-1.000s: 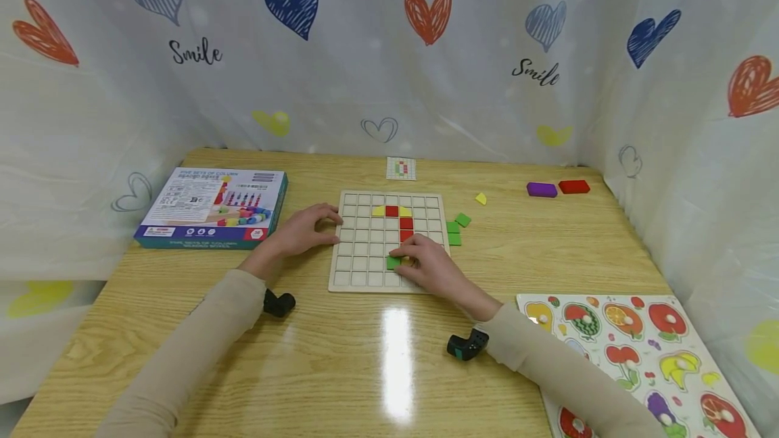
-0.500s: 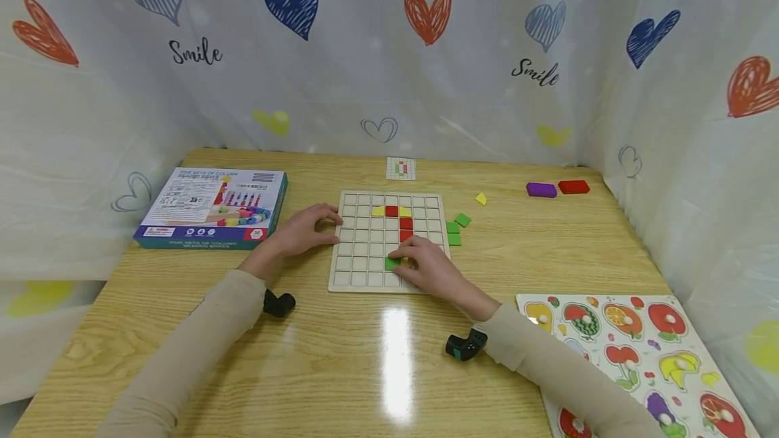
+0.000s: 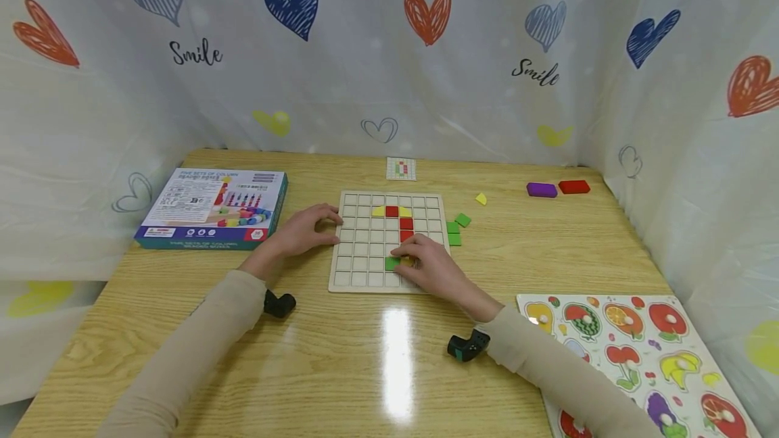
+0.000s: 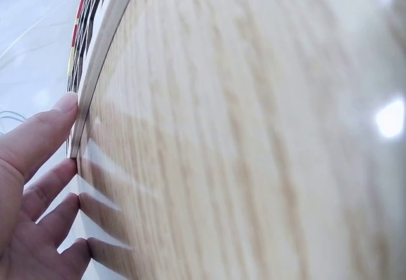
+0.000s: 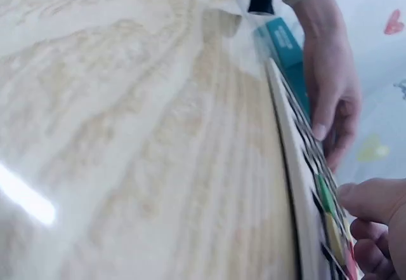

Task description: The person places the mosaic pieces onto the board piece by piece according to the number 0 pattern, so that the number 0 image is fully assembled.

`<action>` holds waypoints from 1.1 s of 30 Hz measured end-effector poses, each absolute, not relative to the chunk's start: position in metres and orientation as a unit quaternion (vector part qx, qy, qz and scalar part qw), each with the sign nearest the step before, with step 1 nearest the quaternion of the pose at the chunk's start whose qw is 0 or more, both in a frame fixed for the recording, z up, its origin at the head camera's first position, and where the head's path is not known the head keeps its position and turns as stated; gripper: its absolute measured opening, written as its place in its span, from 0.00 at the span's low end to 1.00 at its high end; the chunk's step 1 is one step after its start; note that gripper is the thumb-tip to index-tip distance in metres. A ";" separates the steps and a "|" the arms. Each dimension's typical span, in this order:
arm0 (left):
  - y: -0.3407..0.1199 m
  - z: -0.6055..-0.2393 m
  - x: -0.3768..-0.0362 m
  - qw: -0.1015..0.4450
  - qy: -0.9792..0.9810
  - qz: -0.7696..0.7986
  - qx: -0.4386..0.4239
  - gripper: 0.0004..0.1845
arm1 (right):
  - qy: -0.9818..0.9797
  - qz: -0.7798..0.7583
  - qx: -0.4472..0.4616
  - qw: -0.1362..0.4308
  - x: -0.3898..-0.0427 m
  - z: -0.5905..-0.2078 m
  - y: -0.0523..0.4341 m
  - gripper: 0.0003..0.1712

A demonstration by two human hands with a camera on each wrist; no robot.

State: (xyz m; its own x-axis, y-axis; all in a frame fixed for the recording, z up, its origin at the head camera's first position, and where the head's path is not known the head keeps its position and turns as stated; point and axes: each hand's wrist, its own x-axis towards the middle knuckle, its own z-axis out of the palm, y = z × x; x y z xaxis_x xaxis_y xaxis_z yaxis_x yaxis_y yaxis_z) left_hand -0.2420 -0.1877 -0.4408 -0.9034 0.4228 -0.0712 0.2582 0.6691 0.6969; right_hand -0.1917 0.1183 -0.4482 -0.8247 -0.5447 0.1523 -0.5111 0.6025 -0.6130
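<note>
Nearest, the right hand (image 3: 429,263) lies on the lower rows of the square wooden grid board (image 3: 353,269), fingertips seemingly pinching a small yellow tile (image 3: 406,261) beside a seated green square tile (image 3: 392,263), though the grip is half hidden. The left hand (image 3: 302,228), fingers straight, braces the board's left edge. Farther up, red and yellow tiles (image 3: 398,216) form a hook; most cells look empty, and loose green tiles (image 3: 456,228) wait just beside the board.

Head view: high, looking down at grid board (image 3: 387,240). Wrist views: desk-level, very near board's edge (image 4: 101,51) (image 5: 298,185); all share board.
</note>
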 end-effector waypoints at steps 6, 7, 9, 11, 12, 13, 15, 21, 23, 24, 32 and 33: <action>-0.189 -0.441 -0.242 0.114 0.904 0.369 0.185 0.18 | 0.904 -0.374 -0.208 0.009 -0.216 -0.437 0.150 0.15; -0.189 -0.442 -0.241 0.114 0.903 0.370 0.184 0.18 | 0.907 -0.377 -0.189 0.001 -0.223 -0.436 0.158 0.16; -0.190 -0.442 -0.241 0.114 0.903 0.370 0.184 0.18 | 0.912 -0.384 -0.143 -0.011 -0.238 -0.436 0.178 0.18; -0.190 -0.442 -0.241 0.114 0.904 0.369 0.184 0.17 | 0.915 -0.390 -0.097 -0.014 -0.255 -0.439 0.200 0.20; -0.190 -0.442 -0.241 0.114 0.904 0.369 0.184 0.17 | 0.917 -0.390 -0.079 -0.013 -0.263 -0.442 0.211 0.21; -0.190 -0.441 -0.241 0.115 0.904 0.368 0.185 0.17 | 0.920 -0.387 -0.065 -0.010 -0.270 -0.445 0.222 0.23; -0.190 -0.441 -0.241 0.114 0.904 0.366 0.187 0.18 | 0.925 -0.378 -0.043 -0.002 -0.282 -0.450 0.240 0.25; -0.189 -0.438 -0.240 0.117 0.904 0.367 0.186 0.18 | 0.932 -0.361 -0.034 0.022 -0.299 -0.451 0.257 0.30; -0.189 -0.437 -0.240 0.118 0.904 0.368 0.183 0.17 | 0.933 -0.357 -0.045 0.023 -0.303 -0.452 0.258 0.31; -0.189 -0.437 -0.240 0.118 0.904 0.367 0.183 0.18 | 0.934 -0.352 -0.052 0.022 -0.305 -0.452 0.258 0.31; -0.188 -0.439 -0.241 0.118 0.906 0.359 0.190 0.18 | 0.937 -0.342 -0.068 0.015 -0.311 -0.456 0.255 0.25; -0.188 -0.439 -0.242 0.118 0.906 0.359 0.190 0.18 | 0.938 -0.341 -0.069 0.012 -0.312 -0.456 0.255 0.23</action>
